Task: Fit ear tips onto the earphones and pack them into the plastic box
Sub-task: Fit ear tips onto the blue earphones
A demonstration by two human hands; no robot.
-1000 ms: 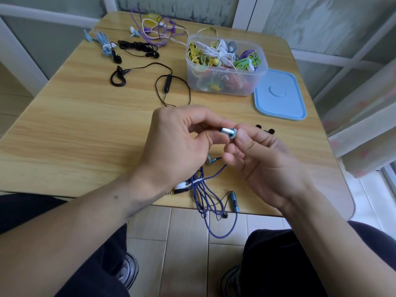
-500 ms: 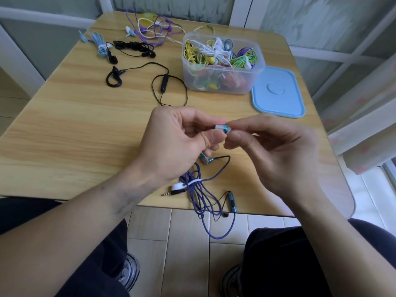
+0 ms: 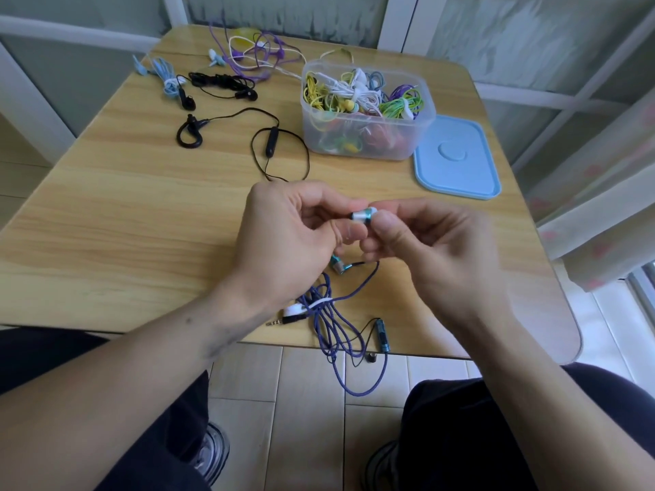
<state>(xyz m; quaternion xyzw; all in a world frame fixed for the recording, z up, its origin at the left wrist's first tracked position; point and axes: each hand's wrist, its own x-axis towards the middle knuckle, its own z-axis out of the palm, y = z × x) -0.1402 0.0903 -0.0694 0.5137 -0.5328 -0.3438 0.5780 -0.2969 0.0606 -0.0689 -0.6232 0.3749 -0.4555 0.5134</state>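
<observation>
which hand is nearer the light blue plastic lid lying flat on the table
Right. The right hand is just in front of the light blue plastic lid, near its front edge; the left hand is further to the lid's left.

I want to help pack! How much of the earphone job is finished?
Done: the plastic box already holds many coiled earphones, its blue lid off beside it. In hand: the left hand and right hand pinch a teal earbud. Left: its purple cable, the black earphones and the far earphone bundles wait on the table.
</observation>
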